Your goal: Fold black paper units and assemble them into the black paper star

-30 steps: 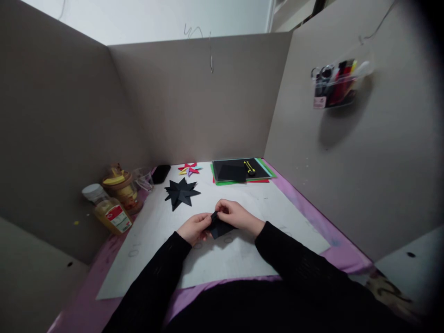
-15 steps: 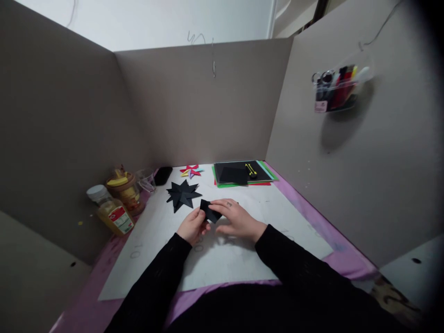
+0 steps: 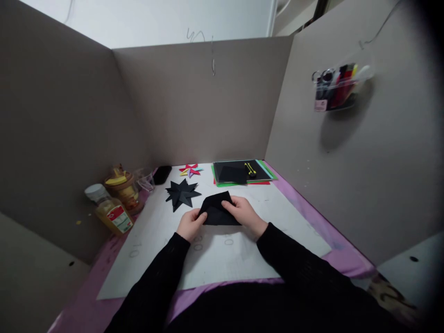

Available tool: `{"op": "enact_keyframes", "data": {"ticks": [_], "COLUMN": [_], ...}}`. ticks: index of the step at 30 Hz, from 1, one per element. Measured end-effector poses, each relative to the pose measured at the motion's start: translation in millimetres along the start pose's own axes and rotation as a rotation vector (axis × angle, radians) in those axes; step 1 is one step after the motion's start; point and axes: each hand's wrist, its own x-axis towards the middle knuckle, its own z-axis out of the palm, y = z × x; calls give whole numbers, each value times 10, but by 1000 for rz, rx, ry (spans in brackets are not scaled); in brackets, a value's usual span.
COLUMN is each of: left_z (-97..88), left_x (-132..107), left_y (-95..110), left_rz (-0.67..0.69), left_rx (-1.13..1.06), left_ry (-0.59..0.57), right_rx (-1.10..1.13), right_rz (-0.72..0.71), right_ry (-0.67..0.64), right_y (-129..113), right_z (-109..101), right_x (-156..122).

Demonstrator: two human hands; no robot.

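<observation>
Head camera looked down into a grey cardboard booth [image 3: 194, 106] that walled in a large white paper sheet [image 3: 222, 268] spread over a pink tablecloth [image 3: 312, 217]. Near the middle of that sheet lay the folded black paper piece [image 3: 218, 210], flat or nearly flat on the surface and directly between the two hands. Its long axis ran side to side across the person's front, its straight lower edge faced the body, and its blunt peak pointed away toward the back wall. The right hand [image 3: 244, 213] had its fingers curled over the right end and covered more of it. The left hand [image 3: 189, 225] pinched the left corner with closed fingertips. Both hands touched it, so neither was nearer. A black pointed paper star [image 3: 182, 193] lay just beyond the left hand, apart from the piece.
</observation>
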Motion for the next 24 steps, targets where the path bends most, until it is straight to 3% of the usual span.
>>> {"op": "enact_keyframes", "data": {"ticks": [6,9,12,21,24], "left_z": [-40,-75,-91,-91,-86], "left_x": [-12,-35,-49,-24,-20], "left_y": [33,64,63,16,27], "left_rz": [81,188,231,203,180], "left_rx": [194,351,452,386,306], "left_ry": [144,255,314,264,225], "right_rx": [450,463,463,467,406], "right_rz": [278,436,480,488,451], "right_ry": [-160,-411,-607,-641,-582], "right_y": [36,44,52,63,87], "right_z": [78,70,59,126,175], "right_x": [0,-3,-23,-85,-93]}}
